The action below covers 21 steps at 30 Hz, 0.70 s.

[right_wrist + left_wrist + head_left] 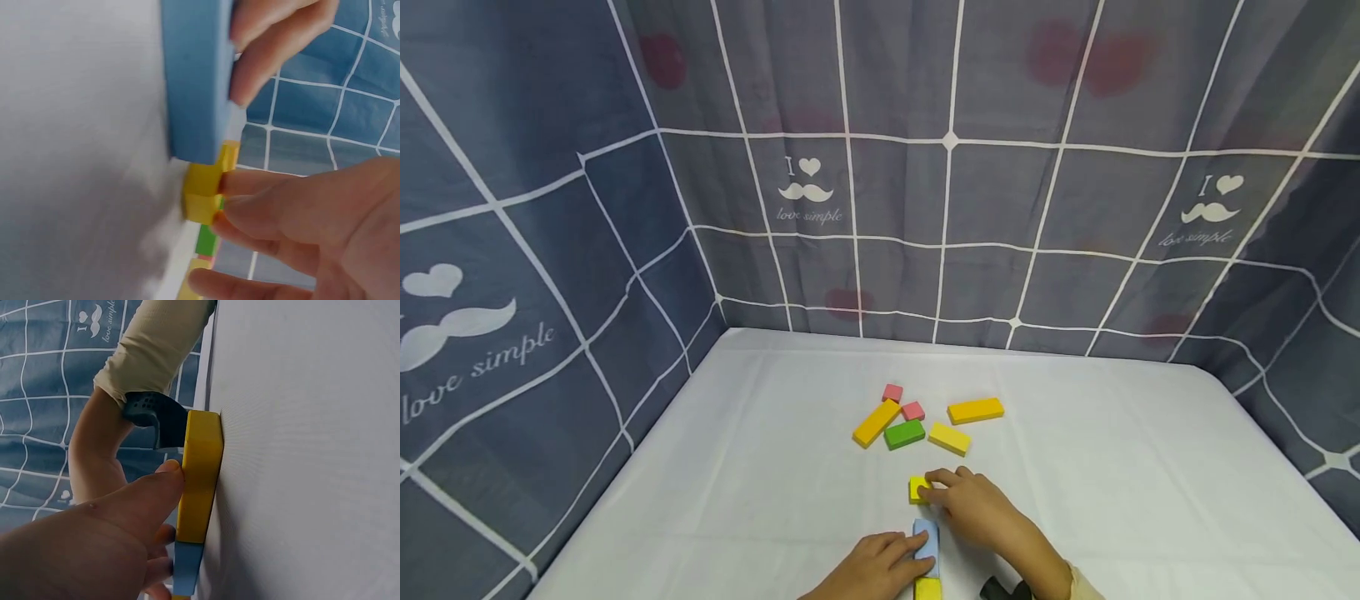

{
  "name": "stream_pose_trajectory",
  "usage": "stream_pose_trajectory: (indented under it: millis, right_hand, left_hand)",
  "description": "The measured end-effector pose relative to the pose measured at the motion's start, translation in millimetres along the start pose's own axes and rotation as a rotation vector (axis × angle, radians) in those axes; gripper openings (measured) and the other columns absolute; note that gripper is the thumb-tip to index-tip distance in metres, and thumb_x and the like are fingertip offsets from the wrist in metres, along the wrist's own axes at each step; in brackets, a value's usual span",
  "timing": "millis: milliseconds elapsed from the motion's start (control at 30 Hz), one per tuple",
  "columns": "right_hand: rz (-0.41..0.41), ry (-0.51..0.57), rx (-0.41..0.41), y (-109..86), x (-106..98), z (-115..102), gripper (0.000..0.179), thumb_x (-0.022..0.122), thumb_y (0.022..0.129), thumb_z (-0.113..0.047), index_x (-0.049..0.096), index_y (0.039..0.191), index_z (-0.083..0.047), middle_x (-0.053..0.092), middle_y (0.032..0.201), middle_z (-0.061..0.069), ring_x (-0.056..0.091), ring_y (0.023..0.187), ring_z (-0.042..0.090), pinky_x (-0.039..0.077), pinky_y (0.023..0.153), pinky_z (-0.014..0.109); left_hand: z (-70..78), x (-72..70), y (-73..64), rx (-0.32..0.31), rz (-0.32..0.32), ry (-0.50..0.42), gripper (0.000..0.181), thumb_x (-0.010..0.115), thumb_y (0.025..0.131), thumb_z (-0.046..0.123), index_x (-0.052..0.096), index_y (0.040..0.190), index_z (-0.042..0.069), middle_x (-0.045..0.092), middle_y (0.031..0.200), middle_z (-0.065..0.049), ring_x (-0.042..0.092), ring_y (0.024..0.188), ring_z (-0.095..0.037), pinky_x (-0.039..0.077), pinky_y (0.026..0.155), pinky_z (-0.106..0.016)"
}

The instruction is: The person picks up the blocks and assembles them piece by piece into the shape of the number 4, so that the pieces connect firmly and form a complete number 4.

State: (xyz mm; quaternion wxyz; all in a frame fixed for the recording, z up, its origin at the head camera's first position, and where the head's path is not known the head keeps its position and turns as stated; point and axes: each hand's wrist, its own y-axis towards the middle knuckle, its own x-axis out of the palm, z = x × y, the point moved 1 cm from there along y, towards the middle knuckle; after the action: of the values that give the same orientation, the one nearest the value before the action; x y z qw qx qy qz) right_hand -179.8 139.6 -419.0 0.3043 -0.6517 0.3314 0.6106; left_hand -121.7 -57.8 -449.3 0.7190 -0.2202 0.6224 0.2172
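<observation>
A light blue block (927, 548) lies lengthwise in front of me, end to end with a yellow block (201, 478) on its near side. My left hand (880, 567) rests its fingers on top of the blue block, with the thumb at the end by the yellow one. Just beyond the blue block, my right hand (977, 508) pinches a small yellow block (203, 206) with its fingertips. That block sits in line with the blue one; a short gap separates them in the head view.
Farther back lie two orange-yellow blocks (975, 411), a green block (905, 434), a pale yellow block (949, 439) and two pink blocks (913, 411). A black wrist mount (156, 419) sits on the right forearm. Dark checked curtains (895, 192) surround the white table (760, 467).
</observation>
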Motion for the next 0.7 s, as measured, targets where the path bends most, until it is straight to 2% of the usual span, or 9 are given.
stream_pose_trajectory:
  millis: [133,367,567,700]
  right_hand:
    - [-0.008,0.01,-0.009,-2.7,-4.1,-3.6,0.028,0.07,0.081,-0.011,0.072,0.106,-0.023,0.067,0.111,0.001,0.061,0.092,0.024,0.054,0.074,0.039]
    - [0.009,0.015,-0.025,-4.9,-6.5,-4.5,0.023,0.07,0.08,-0.011,0.075,0.1,-0.022,0.068,0.104,0.002,0.062,0.089,0.023,0.054,0.074,0.038]
    - [0.006,0.027,-0.036,-6.1,-5.6,-5.0,0.022,0.07,0.081,-0.011,0.076,0.097,-0.023,0.068,0.101,0.0,0.06,0.085,0.02,0.053,0.072,0.033]
    - [0.006,0.033,-0.05,-4.6,-5.5,-5.1,0.023,0.07,0.08,-0.011,0.076,0.097,-0.024,0.068,0.1,0.0,0.057,0.081,0.017,0.05,0.067,0.028]
  left_hand:
    - [-0.7,1.7,-1.2,0.034,0.037,0.055,0.074,0.028,0.085,0.077,0.045,0.137,0.028,0.045,0.144,0.008,0.043,0.13,-0.013,0.041,0.103,-0.035]
    - [0.2,3.5,0.1,0.037,0.045,0.107,0.072,0.028,0.086,0.077,0.044,0.138,0.03,0.046,0.143,0.01,0.044,0.129,-0.013,0.042,0.102,-0.034]
    - [3.2,10.5,-0.5,0.094,0.135,0.275,0.067,0.023,0.089,0.074,0.045,0.137,0.031,0.05,0.138,0.014,0.045,0.128,-0.01,0.043,0.102,-0.03]
    - [3.7,9.4,-2.2,0.076,0.098,0.281,0.072,0.022,0.087,0.077,0.043,0.138,0.033,0.048,0.141,0.014,0.043,0.131,-0.01,0.043,0.103,-0.032]
